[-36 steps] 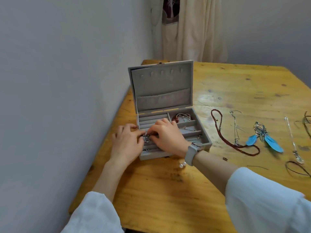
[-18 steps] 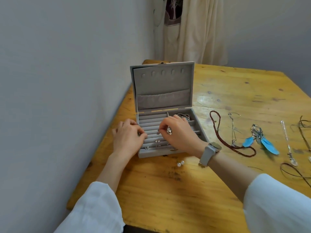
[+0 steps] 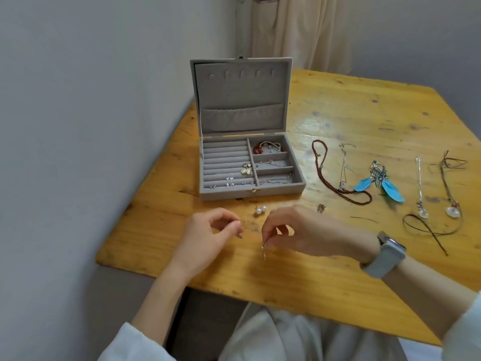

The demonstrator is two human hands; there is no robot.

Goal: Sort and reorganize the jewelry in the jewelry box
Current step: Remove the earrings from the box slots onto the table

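Observation:
The grey jewelry box (image 3: 299, 188) stands open on the wooden table (image 3: 325, 269), lid upright. Its ring rolls hold a large silver flower piece (image 3: 246, 169) and several small studs (image 3: 229, 181); the right compartments hold a red bead bracelet (image 3: 260, 148) and thin chains. In front of the box, my left hand (image 3: 208, 238) pinches a tiny metal piece (image 3: 239, 234) between thumb and forefinger. My right hand (image 3: 309, 230) pinches a small dangling silver earring (image 3: 263, 250) just above the table. Two pearls (image 3: 261, 210) lie between the box and my hands.
To the right of the box lie a dark red cord necklace (image 3: 335, 183), a silver chain (image 3: 343, 168), blue feather earrings (image 3: 380, 183), a long silver pendant (image 3: 419, 188) and a brown cord necklace (image 3: 447, 204). A grey wall runs along the table's left side.
Both hands have drawn back out of the box to the table's front edge, each with a small piece pinched. The camera view has tilted down.

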